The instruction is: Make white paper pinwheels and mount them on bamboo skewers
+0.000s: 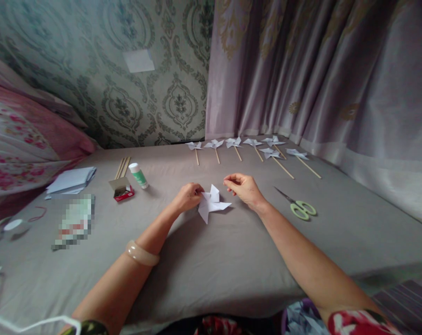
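My left hand (pixel 190 197) is closed on the edge of a white folded paper pinwheel (pixel 211 204), held just over the cloth-covered surface. No stick shows on this pinwheel. To its right, my right hand (pixel 244 188) is raised with thumb and fingertips pinched together, apart from the paper. Whatever sits between those fingertips is too small to make out. Green-handled scissors (pixel 302 209) lie to the right of my right hand, blades pointing away to the left.
Several pinwheels on sticks (pixel 236 144) lie along the back. On the left are a glue stick (pixel 138 176), a small red open box (pixel 123 191), wooden sticks (pixel 123 166), stacked paper (pixel 71 180) and a blurred packet (pixel 76 222). A white cord (pixel 25 323) crosses the front left.
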A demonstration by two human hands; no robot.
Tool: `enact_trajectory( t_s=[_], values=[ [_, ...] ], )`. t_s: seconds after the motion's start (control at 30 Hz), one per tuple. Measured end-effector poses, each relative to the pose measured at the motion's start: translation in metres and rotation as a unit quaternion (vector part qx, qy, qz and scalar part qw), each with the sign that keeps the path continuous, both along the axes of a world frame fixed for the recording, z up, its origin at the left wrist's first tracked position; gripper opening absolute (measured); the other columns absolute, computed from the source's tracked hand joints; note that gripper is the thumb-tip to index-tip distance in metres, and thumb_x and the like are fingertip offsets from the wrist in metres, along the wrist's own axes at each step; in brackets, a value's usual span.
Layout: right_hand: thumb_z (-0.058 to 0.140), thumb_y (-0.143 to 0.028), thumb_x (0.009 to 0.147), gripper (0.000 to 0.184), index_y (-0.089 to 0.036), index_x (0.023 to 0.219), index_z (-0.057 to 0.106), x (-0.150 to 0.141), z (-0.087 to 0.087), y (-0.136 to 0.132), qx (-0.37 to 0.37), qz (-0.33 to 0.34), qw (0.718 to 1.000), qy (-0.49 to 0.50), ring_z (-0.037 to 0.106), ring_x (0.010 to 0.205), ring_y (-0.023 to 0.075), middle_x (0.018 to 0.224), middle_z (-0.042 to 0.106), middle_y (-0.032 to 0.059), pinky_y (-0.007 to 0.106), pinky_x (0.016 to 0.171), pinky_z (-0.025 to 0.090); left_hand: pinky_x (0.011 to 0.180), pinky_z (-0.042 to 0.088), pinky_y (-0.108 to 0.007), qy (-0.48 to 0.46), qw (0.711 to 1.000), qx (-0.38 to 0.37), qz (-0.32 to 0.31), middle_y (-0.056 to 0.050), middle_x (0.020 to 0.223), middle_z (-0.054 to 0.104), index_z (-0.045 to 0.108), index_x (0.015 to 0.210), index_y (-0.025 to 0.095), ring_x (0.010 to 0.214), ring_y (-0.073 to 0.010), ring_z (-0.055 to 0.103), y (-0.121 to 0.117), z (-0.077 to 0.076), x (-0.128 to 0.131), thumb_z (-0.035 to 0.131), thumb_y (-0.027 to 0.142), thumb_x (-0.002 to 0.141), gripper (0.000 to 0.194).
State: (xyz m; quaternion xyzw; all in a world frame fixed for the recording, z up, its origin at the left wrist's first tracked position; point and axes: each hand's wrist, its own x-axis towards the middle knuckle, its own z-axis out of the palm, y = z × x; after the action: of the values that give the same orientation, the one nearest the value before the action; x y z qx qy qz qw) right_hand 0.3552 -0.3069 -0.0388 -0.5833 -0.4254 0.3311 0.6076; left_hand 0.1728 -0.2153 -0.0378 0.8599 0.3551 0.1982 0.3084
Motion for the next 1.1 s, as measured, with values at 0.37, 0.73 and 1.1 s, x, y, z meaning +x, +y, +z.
enact_trajectory(
  t_s=[0.37, 0.73, 1.1],
  values=[
    [0.069, -0.042, 0.066, 0.028, -0.017, 0.078, 0.064, -0.015, 0.011, -0.010, 0.030, 0.014, 0.999, -0.029, 0.056, 0.057, 0.0110, 0.069, 0.065, 0.0022, 0.020, 0.044, 0.041, 0.046, 0.046, -0.025, -0.351, 0.866, -0.259, 0.246, -0.004, 0.064, 0.062, 0.062, 0.066, 0.012, 0.053, -0.0130, 0.056, -0.025, 0.009, -0.024, 0.064, 0.018, 0.055, 0.013],
    [0.060, -0.028, 0.081, 0.009, -0.021, 0.079, 0.065, -0.052, 0.019, -0.032, 0.092, 0.044, 0.966, -0.238, 0.058, 0.064, 0.0129, 0.078, 0.067, 0.0016, 0.024, 0.060, 0.045, 0.050, 0.052, -0.028, -0.402, 0.824, -0.310, 0.254, -0.002, 0.065, 0.060, 0.054, 0.074, 0.014, 0.055, -0.0144, 0.060, -0.049, 0.014, -0.025, 0.066, 0.022, 0.057, 0.022],
    [0.054, -0.019, 0.086, 0.009, -0.021, 0.084, 0.062, -0.053, 0.011, -0.033, 0.160, 0.047, 0.915, -0.366, 0.062, 0.077, 0.0155, 0.083, 0.066, 0.0039, 0.026, 0.072, 0.047, 0.062, 0.052, -0.028, -0.451, 0.792, -0.387, 0.134, 0.001, 0.073, 0.061, 0.052, 0.080, 0.017, 0.065, -0.0133, 0.061, -0.064, 0.015, -0.023, 0.071, 0.033, 0.064, 0.030]
  ],
)
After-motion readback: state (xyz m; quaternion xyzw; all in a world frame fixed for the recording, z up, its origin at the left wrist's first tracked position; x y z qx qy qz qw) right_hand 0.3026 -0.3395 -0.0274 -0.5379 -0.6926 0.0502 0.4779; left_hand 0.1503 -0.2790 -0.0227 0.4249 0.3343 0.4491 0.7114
